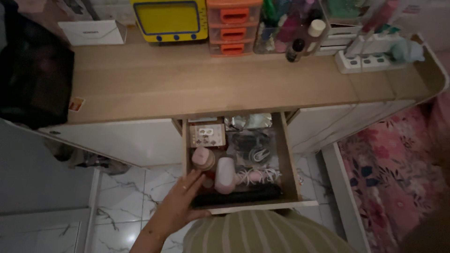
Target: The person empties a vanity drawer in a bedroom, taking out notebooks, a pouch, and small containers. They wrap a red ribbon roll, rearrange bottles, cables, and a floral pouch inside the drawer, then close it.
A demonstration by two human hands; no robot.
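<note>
Left hand (180,202) grip released on drawer (286,159) front | inside: pink jar (203,158), cables (255,150)

One open drawer (288,161), three orange mini-drawers (233,28), one hand (180,201)

We have only one view, from the camera on the person's head. It looks steeply down, from fairly near, at the open drawer (239,159) below the desk (211,79).
</note>
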